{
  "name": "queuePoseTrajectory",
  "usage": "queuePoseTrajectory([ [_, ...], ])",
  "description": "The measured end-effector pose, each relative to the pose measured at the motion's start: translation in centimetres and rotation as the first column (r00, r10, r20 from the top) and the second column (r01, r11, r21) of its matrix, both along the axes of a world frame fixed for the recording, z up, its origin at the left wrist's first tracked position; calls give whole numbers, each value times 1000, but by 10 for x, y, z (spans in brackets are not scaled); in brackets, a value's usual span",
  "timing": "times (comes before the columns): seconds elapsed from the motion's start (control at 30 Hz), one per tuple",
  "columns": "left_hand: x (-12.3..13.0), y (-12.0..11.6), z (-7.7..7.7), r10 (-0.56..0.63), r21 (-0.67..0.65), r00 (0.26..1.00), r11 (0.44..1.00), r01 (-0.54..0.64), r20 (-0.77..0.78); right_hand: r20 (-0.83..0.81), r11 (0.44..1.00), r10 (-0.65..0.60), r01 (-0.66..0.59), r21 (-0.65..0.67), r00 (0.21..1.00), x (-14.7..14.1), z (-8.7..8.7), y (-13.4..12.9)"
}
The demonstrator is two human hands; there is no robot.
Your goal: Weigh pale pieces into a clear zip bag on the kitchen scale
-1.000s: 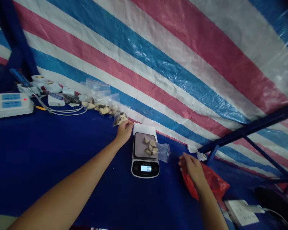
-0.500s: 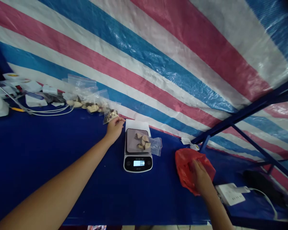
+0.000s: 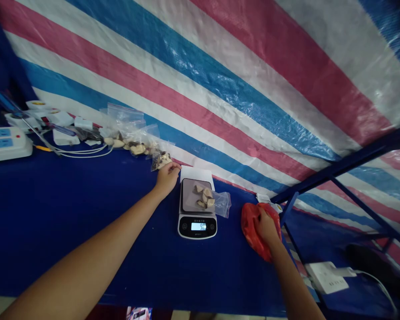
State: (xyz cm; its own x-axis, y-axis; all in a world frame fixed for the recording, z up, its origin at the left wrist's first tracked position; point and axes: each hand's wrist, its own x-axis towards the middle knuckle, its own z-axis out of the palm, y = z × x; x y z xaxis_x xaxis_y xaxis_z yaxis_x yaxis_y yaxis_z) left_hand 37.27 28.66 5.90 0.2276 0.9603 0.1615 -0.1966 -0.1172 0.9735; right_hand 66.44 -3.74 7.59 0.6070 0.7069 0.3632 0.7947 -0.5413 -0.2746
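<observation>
Clear bags of pale pieces (image 3: 138, 149) sit along the striped tarp (image 3: 186, 111) on your left, the row slanting down toward the scale (image 3: 197, 209). Your left hand (image 3: 167, 178) is right at the row's right end, fingers bunched narrow, though I can't tell if they've pinched anything. On the scale plate, one clear bag (image 3: 222, 204) lies roughly sideways, pieces at the left, loose end poking right past the plate. Farther right, the crumpled red bag (image 3: 252, 227) has its long axis running toward you, with your right hand (image 3: 267, 229) over it, fingers drawn in; can't tell what's in them. Room-wise, you've got loads of bare blue table (image 3: 70, 195) on the left, plus a strip between scale and red bag. Watch the power strip (image 3: 8, 144), screwdriver (image 3: 7, 103) and looped cable (image 3: 83, 154) far left, tarp close behind everything, and a blue bar (image 3: 289, 203) near the red bag.
</observation>
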Motion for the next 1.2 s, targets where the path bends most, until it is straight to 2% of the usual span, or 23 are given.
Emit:
queuePoseTrajectory([
  [0.23, -1, 0, 2, -5, -3, 1000, 1000, 5, 6, -9, 989, -86, 85, -118, 996, -15, 1, 31],
  [0.4, 0, 0, 1, -2, 2, 1000, 1000, 2, 10, -47, 975, -127, 116, -188, 991, -28, 1, 35],
  [0.63, 0, 1, -1, -5, 14, 1000, 1000, 5, -1, -94, 974, -86, 64, -219, 992, -39, 4, 38],
  [0.77, 1, 3, -3, -7, 23, 1000, 1000, 7, -9, -159, 970, -18, -21, -243, 987, -38, 22, 36],
  [0.9, 0, 2, -3, -8, 26, 1000, 1000, 9, -29, -308, 931, 130, -223, -290, 942, -36, 52, 19],
  [0.97, -1, 2, -3, -9, 27, 999, 1000, 10, -35, -447, 929, 159, -286, -233, 880, -39, 64, 5],
  [1.07, -1, 1, -2, -15, 28, 999, 999, 16, -39, -623, 964, 144, -252, -88, 769, -52, 75, -14],
  [1.13, -1, 1, -1, -18, 30, 999, 999, 20, -43, -677, 971, 164, -238, -17, 718, -64, 80, -21],
  [1.2, -1, 1, 0, -18, 31, 998, 999, 20, -52, -681, 977, 184, -208, 47, 709, -74, 85, -19],
])
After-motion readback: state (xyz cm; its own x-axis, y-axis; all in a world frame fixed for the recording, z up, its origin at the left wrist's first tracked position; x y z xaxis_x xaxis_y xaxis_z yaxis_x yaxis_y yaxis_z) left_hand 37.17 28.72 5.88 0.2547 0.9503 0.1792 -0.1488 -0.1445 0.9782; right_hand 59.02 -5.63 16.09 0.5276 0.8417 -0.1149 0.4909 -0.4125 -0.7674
